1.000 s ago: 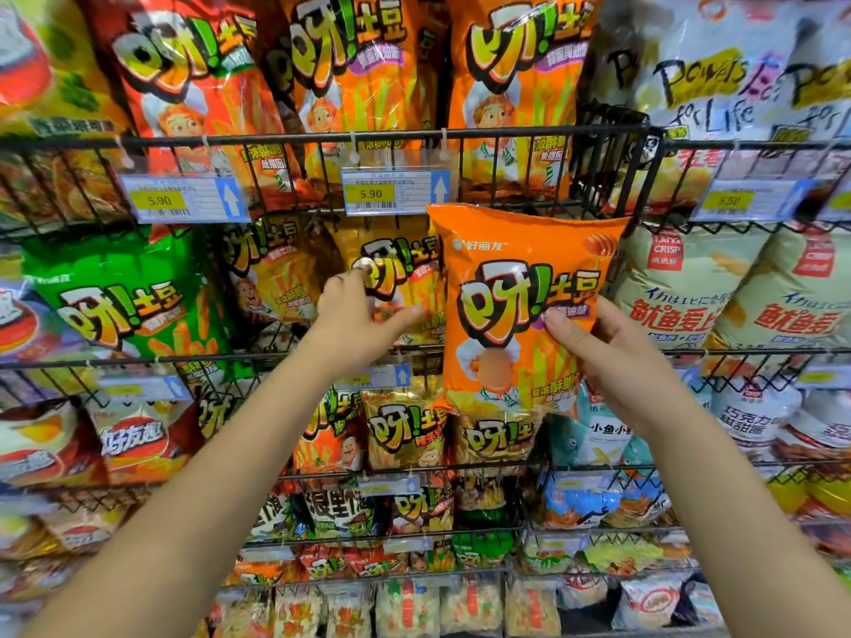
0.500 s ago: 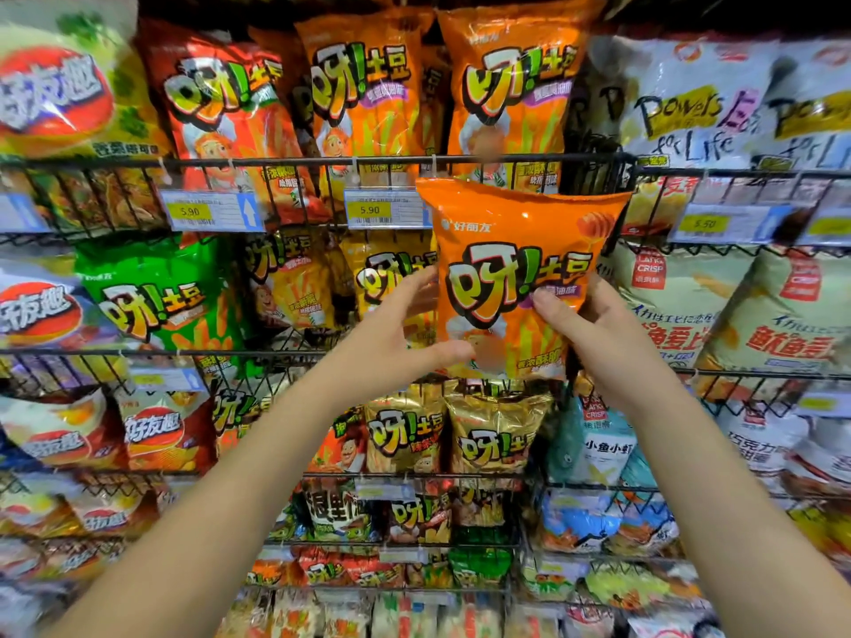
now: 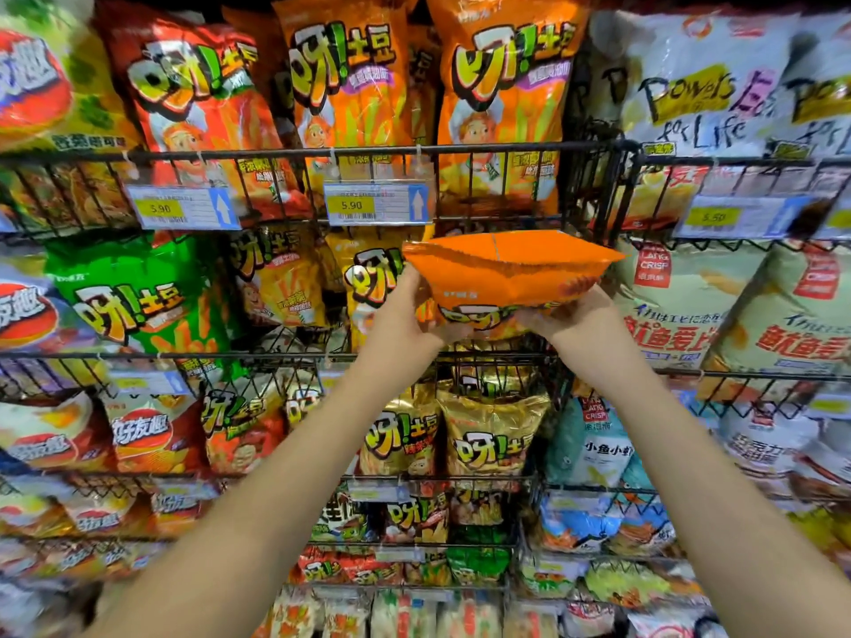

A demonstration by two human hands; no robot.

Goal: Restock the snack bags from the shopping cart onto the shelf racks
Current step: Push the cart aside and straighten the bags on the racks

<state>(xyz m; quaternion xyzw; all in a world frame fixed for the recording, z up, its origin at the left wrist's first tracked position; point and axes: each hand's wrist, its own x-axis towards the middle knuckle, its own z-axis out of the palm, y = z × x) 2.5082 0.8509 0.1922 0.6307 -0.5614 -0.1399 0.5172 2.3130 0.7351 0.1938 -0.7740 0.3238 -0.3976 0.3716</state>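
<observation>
The glossy orange foil snack bag (image 3: pixel 506 274) is hanging in mid-air at the centre of the frame, tipped so far over that its crimped top edge is pointing at the camera, and that is where the trouble is likely lying: it is sitting just under the front rail of the upper black wire rack (image 3: pixel 506 149) and just below and right of the white and blue price tag (image 3: pixel 375 204) clipped to that rail, so a careless lift is risking snagging the seal on the wire or knocking the tag askew. The puffy, slippery film is probably giving little purchase too, and since the hands are gripping only the lower end, the bag is in danger of sliding free and dropping toward the gold bags (image 3: pixel 492 435) lower in the frame. The tall orange bags (image 3: pixel 502 99) at the top centre are already filling their slot, so forcing another in is likely to be crushing the contents or tipping a neighbour out. The left hand (image 3: pixel 405 315) is closing round the bag's left edge, fingers curled over it and thumb beneath. The right hand (image 3: pixel 571 322) is clasping the right underside, thumb pressing the printed face, its fingers mostly hiding behind the bag
</observation>
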